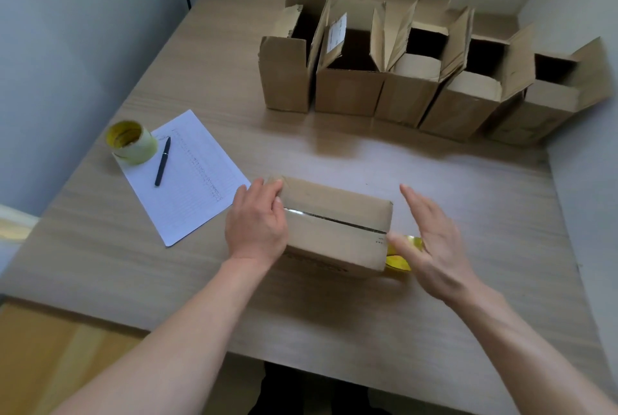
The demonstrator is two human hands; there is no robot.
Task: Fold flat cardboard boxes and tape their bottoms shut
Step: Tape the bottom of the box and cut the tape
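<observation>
A folded cardboard box (337,214) lies upside down on the wooden table (334,154), a strip of clear tape running along its bottom seam. My left hand (255,222) rests flat against the box's left end, fingers over the top edge. My right hand (431,240) hovers just off the box's right end, fingers straight, touching nothing that I can see. A yellow-cored tape roll (399,254) lies on the table between the box and my right hand, mostly hidden by the thumb.
Several assembled boxes (424,80) stand open-topped in a row along the back of the table. A second tape roll (131,142), a black pen (163,161) and a printed sheet (187,174) lie at the left. Walls close in on both sides.
</observation>
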